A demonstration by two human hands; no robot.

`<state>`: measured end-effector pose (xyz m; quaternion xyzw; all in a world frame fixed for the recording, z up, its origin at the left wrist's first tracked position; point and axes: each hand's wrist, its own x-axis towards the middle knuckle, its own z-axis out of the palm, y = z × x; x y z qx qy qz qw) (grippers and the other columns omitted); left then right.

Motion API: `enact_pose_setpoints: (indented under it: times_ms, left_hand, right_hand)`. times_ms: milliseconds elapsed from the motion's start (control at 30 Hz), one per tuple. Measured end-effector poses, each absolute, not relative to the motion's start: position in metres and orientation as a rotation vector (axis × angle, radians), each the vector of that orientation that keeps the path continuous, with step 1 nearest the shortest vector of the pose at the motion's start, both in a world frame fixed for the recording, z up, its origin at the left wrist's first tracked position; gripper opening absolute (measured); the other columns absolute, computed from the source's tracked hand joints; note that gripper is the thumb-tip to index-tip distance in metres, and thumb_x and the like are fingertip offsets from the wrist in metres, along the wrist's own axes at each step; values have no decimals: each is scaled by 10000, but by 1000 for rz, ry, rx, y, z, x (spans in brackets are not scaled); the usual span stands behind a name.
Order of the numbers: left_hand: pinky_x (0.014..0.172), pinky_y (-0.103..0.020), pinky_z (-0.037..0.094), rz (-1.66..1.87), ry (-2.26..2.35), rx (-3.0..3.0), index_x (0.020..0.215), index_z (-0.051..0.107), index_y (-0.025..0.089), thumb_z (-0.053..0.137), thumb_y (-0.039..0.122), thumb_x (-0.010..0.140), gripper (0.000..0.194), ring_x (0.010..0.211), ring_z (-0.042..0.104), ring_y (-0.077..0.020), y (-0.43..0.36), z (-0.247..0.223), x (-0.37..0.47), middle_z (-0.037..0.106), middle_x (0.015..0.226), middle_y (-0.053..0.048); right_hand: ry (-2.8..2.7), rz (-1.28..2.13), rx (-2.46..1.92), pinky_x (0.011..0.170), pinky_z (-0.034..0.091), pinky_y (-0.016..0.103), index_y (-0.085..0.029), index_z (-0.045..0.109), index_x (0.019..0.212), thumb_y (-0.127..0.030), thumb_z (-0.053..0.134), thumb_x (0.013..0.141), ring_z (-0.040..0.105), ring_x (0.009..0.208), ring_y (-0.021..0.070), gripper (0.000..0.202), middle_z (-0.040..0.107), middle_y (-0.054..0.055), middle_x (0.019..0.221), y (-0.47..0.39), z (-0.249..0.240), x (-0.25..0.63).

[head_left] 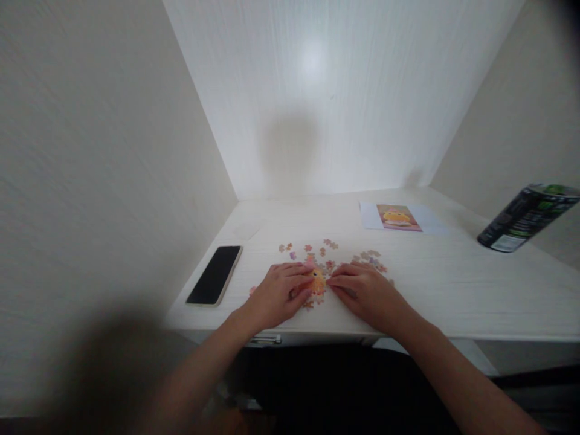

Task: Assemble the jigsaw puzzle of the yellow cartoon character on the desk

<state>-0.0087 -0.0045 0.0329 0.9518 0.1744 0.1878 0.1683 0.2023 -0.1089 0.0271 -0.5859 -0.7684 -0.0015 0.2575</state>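
Observation:
A partly joined jigsaw puzzle (319, 283), yellow with a dark eye spot and pinkish edges, lies flat on the table between my hands. My left hand (284, 290) steadies its left side, thumb and fingertips curved onto the edge. At the right edge, my right hand (362, 293) is closed in a pinch on what looks like a small jigsaw piece, mostly hidden by the fingertips. Loose jigsaw pieces (327, 243) are scattered just beyond the puzzle. More loose pieces (374, 261) lie in a cluster behind my right hand, which covers some of them.
On the left of the white table (453, 290) lies a phone (215, 275), screen dark. A sheet with a printed yellow picture (399, 217) rests at the back right. A black and green can (525, 217) stands at the far right. Panels enclose the table's back and sides.

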Motion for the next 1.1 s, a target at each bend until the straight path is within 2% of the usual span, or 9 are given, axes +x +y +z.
enact_pose_setpoints:
  times_ms: [267, 467, 633, 733, 933, 1100]
  left_hand:
    - [1102, -437, 372, 489, 542, 2729, 1217, 635, 264, 477, 354, 950, 323, 1272, 503, -199, -5, 32, -11, 567, 1362, 0]
    - [1084, -446, 362, 535, 562, 2683, 1199, 638, 276, 518, 338, 931, 300, 1245, 519, -207, -6, 31, -10, 585, 1339, -11]
    - [1003, -401, 408, 862, 699, 2604, 1121, 645, 243, 489, 277, 941, 241, 1102, 574, -181, 1, 40, -23, 675, 1144, -18]
    - [944, -403, 417, 973, 879, 2650, 1055, 636, 209, 470, 260, 934, 212, 1021, 578, -194, 5, 51, -52, 669, 1055, -38]
    - [832, -360, 474, 714, 1147, 2526, 1104, 623, 194, 498, 327, 899, 274, 904, 581, -186, 2, 51, -118, 625, 1038, -60]
    - [953, -438, 439, 623, 1214, 2605, 1152, 617, 178, 516, 388, 896, 346, 1058, 558, -240, -13, 45, -125, 612, 1147, -93]
  right_hand:
    - [-2117, 33, -1634, 866, 491, 378, -235, 746, 969, -195, 536, 915, 603, 923, 208, 220, 671, 62, 1001, -114, 34, 194]
    - [-2150, 29, -1642, 886, 484, 398, -233, 726, 975, -183, 518, 913, 591, 954, 221, 223, 658, 64, 1023, -116, 36, 191]
    - [-1990, -94, -1656, 900, 482, 422, -168, 676, 1082, -106, 488, 890, 598, 963, 242, 275, 665, 104, 1028, -112, 30, 198]
    - [-1847, -192, -1677, 877, 483, 436, -163, 659, 1074, -93, 477, 883, 603, 924, 249, 273, 671, 101, 983, -110, 29, 202]
    - [-1741, -221, -1629, 878, 478, 417, -159, 650, 1040, -131, 495, 897, 600, 928, 245, 213, 664, 95, 988, -112, 31, 203]
    - [-1696, -221, -1585, 855, 472, 397, -164, 650, 1044, -134, 521, 877, 598, 901, 235, 213, 654, 87, 970, -114, 34, 202]
